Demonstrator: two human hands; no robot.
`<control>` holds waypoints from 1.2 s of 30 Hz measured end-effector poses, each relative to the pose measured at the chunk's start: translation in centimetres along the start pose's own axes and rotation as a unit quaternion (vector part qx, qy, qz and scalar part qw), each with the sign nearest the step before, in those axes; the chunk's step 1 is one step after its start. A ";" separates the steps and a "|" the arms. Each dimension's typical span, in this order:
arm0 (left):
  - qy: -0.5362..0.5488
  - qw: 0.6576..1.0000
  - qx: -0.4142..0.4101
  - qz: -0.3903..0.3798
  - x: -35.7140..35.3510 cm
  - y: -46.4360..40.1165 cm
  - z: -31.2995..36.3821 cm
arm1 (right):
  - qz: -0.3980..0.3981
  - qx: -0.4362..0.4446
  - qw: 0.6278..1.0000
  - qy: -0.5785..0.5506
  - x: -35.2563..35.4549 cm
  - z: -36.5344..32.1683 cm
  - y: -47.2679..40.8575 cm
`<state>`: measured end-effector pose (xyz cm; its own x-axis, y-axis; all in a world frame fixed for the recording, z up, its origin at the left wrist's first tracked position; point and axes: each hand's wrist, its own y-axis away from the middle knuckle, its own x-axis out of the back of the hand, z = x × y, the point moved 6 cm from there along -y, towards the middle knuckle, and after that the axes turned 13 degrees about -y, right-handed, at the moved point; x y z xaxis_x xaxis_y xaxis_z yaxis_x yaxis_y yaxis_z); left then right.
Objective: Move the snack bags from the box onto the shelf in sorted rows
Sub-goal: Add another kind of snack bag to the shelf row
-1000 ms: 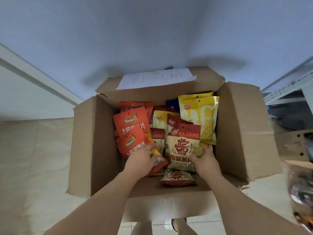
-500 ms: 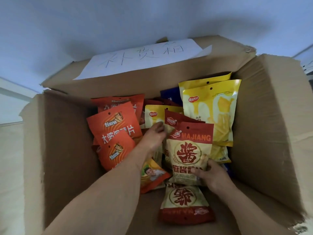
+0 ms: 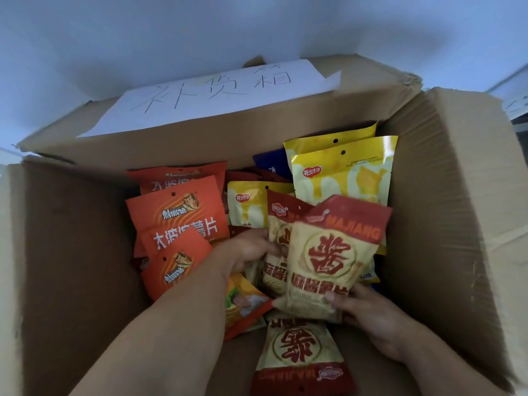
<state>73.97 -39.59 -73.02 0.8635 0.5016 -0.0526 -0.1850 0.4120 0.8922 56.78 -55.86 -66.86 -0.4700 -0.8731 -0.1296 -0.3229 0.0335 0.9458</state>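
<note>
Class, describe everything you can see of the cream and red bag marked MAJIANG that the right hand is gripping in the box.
The MAJIANG bag is a glossy pouch with a cream body, a red top band and a large red character in a ring, with more red characters beneath. It looks sealed and full, and is tilted, its top leaning right. The right hand pinches its lower edge, thumb on the front. It overlaps a matching bag behind it, which the left hand grips, inside the cardboard box.

Orange bags (image 3: 174,221), yellow bags (image 3: 343,175), brown box (image 3: 445,212)
</note>
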 end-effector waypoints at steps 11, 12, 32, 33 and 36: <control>0.105 0.993 -0.025 0.038 -1.1 5.0 1.2 | 0.026 0.114 0.992 -0.052 1.7 -4.6 5.9; 0.101 0.994 -0.027 0.042 -1.3 5.8 1.7 | 0.026 0.116 0.991 -0.053 1.6 -4.6 6.6; -0.073 0.997 0.009 0.028 -6.2 4.2 -2.0 | 0.017 0.147 0.988 -0.044 3.4 -4.6 8.1; -0.072 0.997 0.009 0.028 -6.0 4.6 -1.6 | 0.013 0.146 0.988 -0.044 3.4 -4.9 8.3; -0.094 0.995 0.015 0.028 -5.4 8.5 0.7 | 0.016 0.151 0.986 -0.062 3.2 -6.4 11.0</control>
<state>68.10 -39.31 -64.81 0.9253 0.3709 0.0790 -0.2230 0.3637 0.9044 56.94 -61.40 -55.00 -0.5745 -0.8040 -0.1537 -0.5279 0.2204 0.8202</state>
